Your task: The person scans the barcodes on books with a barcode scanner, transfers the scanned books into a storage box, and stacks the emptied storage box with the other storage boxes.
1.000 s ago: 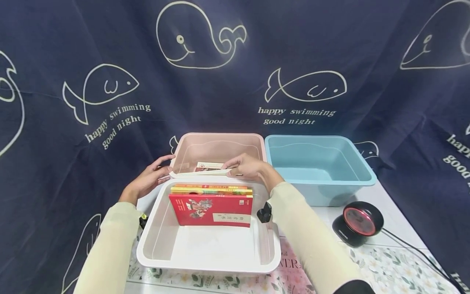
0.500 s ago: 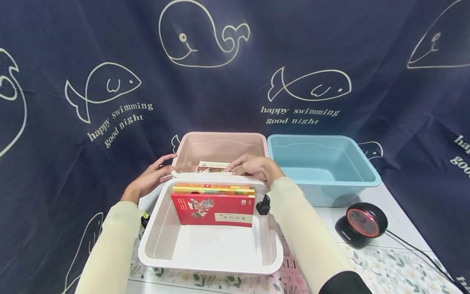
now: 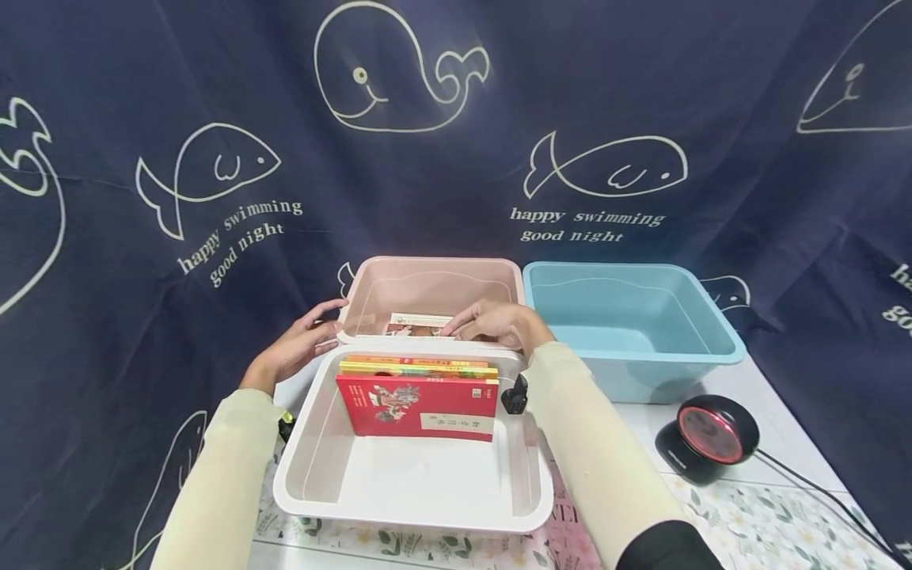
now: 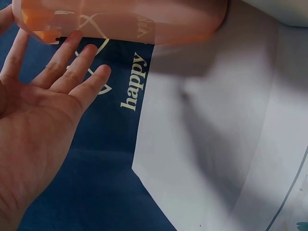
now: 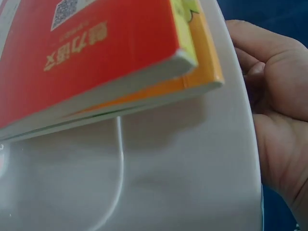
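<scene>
My left hand (image 3: 302, 344) touches the left end of the pink bin (image 3: 442, 273), its fingers spread; the left wrist view shows that hand (image 4: 53, 101) palm outward against the bin's side. My right hand (image 3: 495, 323) reaches over the pink bin's front rim and pinches a thin, pale-edged book (image 3: 413, 337), mostly hidden behind that rim. Another book with a brown and cream cover (image 3: 416, 324) shows inside the bin. In the right wrist view my right hand (image 5: 284, 91) has curled fingers, their tips hidden behind the white bin's wall.
Nearest me stands a white bin (image 3: 413, 522) with a red book (image 3: 399, 408) and several yellow and orange books upright at its back. A blue bin (image 3: 641, 356) is at the right. A black round device (image 3: 708, 435) with a cable sits on the table.
The pale-edged book in my right hand has sunk lower behind the pink bin's front rim. My left hand has stayed at the bin's left end. The head view has shifted slightly.
</scene>
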### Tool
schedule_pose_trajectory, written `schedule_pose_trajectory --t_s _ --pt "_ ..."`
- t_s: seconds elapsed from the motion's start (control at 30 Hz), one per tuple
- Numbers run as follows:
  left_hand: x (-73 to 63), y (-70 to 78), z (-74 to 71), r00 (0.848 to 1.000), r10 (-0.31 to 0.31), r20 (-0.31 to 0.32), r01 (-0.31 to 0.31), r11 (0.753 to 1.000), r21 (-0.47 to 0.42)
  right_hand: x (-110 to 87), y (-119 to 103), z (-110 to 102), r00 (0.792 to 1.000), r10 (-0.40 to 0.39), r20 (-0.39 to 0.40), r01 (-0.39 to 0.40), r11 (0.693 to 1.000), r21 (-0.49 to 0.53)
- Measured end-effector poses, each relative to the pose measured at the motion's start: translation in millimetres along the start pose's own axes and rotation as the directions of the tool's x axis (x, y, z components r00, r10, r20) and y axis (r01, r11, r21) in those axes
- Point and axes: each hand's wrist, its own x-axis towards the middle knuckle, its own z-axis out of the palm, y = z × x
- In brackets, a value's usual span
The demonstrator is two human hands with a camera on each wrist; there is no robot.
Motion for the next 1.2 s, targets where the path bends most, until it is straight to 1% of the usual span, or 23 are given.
schedule_pose_trajectory --t_s 0.13,0.27,0.33,0.43,0.5,0.6,0.67,0.73,0.8,0.9,1.07,1.2 --pt "1.2 -0.5 0.8 1.0 0.004 0.003 -0.004 1.0 0.016 -0.7 2 -3 0.998 -0.058 0.016 0.058 0.998 -0.028" --pt "-0.2 0.3 0.7 1.0 0.009 -0.001 -0.009 1.0 0.018 -4.2 -2 -3 0.987 -0.16 0.01 0.16 0.983 -0.09" --pt "-1.0 0.4 0.3 1.0 0.01 0.001 -0.01 1.0 0.016 -7.6 -6 -4 0.975 -0.22 -0.014 0.217 0.968 -0.127" --pt "-1.8 0.6 0.1 1.0 0.012 0.004 -0.012 1.0 0.008 -18.3 -15 -5 0.951 -0.301 -0.064 0.287 0.943 -0.167" --pt "-2.1 0.4 0.1 1.0 0.012 0.004 -0.012 1.0 0.004 -27.9 -20 -6 0.933 -0.345 -0.1 0.323 0.928 -0.183" --pt "-2.4 0.1 -0.1 1.0 0.013 0.007 -0.013 1.0 0.0 -47.7 -29 -7 0.907 -0.395 -0.147 0.37 0.913 -0.173" --pt "-2.8 0.0 -0.3 1.0 0.015 0.008 -0.015 1.0 0.0 -62.3 -32 -7 0.893 -0.417 -0.171 0.384 0.902 -0.197" --pt "-3.2 -0.1 -0.6 1.0 0.018 0.009 -0.018 1.0 0.0 -77.3 -34 -5 0.884 -0.428 -0.187 0.388 0.895 -0.218" --pt "-3.6 -0.3 -0.8 1.0 0.018 0.008 -0.018 1.0 -0.003 -91.0 -33 -3 0.879 -0.442 -0.182 0.393 0.885 -0.251" --pt "-3.6 -1.0 -1.0 1.0 0.015 0.009 -0.015 1.0 -0.004 -107.0 -27 2 0.872 -0.463 -0.16 0.415 0.872 -0.259" --pt "-2.3 -1.9 -0.2 1.0 0.009 0.005 -0.009 1.0 -0.005 -125.9 -11 13 0.86 -0.489 -0.145 0.433 0.85 -0.299" --pt "-0.9 -1.9 0.3 1.0 0.006 0.004 -0.006 1.0 -0.003 -132.7 8 22 0.866 -0.483 -0.132 0.429 0.851 -0.303"
